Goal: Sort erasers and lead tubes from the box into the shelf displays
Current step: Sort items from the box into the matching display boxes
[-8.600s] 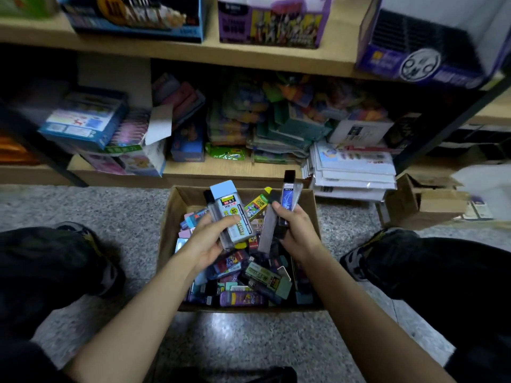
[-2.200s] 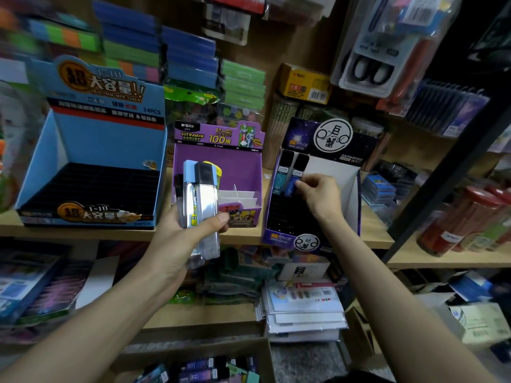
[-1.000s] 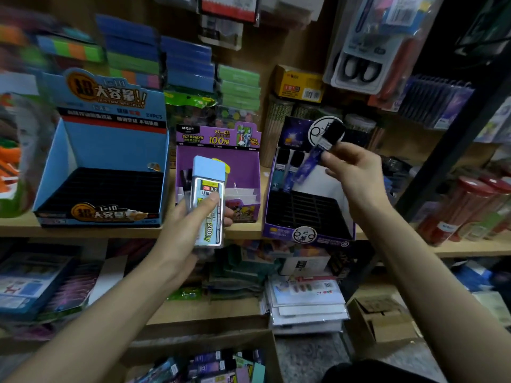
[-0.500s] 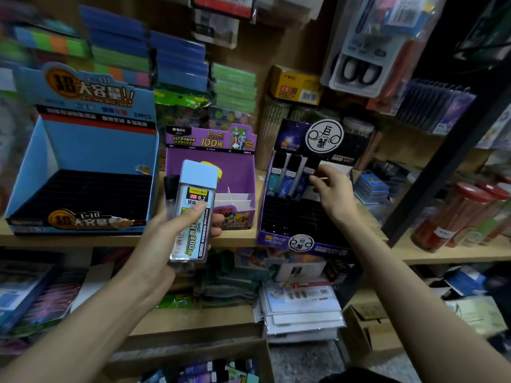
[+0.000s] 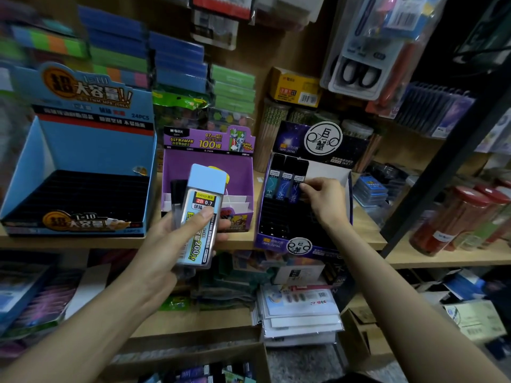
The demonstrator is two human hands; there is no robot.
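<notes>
While the cardboard box (image 5: 193, 366) of mixed stock sits low at my feet, below the shelf (image 5: 409, 262), I work at the displays above it. Closest to me, my left hand (image 5: 171, 244) is clamped around a small bundle of lead tubes, the front one a clear case with a pale blue cap (image 5: 203, 214) marked 2B 0.7, my thumb pressed across its label. Past it, on the shelf, stands the purple display (image 5: 210, 172), and off to its left the big blue display (image 5: 80, 172) with dark, unfilled slots. Further out, my right hand (image 5: 323, 200) reaches into the dark starry display (image 5: 301, 194), fingertips pinched on the third slim lead tube (image 5: 295, 186), which stands upright beside two others in the back row. I judge I am seating this tube in its slot. Next I should let go and take the blue-capped case from my left hand; its lettering seems to match the blue display, so it likely belongs there.
</notes>
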